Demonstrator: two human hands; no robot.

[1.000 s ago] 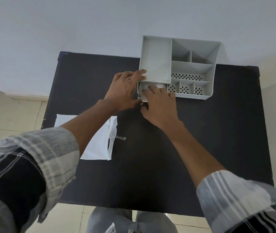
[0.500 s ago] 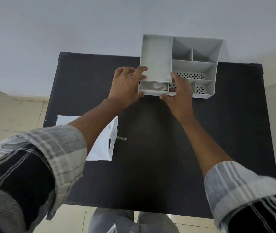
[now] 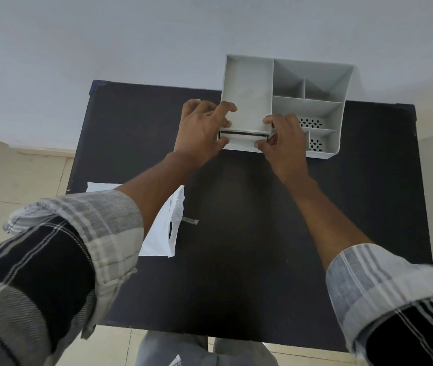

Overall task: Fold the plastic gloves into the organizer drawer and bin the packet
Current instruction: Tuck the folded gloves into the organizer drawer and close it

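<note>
Organizer drawer (image 3: 243,140) sits at the near-left bottom of the grey organizer (image 3: 284,107), almost fully pushed in; only a thin dark slit shows along its top edge, so the gloves inside can't be made out. Left hand (image 3: 202,129) is at the drawer's left end, thumb on the drawer front, fingers spread over the organizer's left wall: grip pinching drawer & frame together. Right hand (image 3: 285,140) does the same at the drawer's right end, thumb low on the front, fingers curled over the top edge. Organizer stands at the far edge of the black counter (image 3: 249,233), against the wall. White packet (image 3: 162,233) lies flat on the counter's near-left part, partly under the left forearm, well apart from the organizer, w/ a small clear strip (image 3: 190,220) just right of it.
</note>
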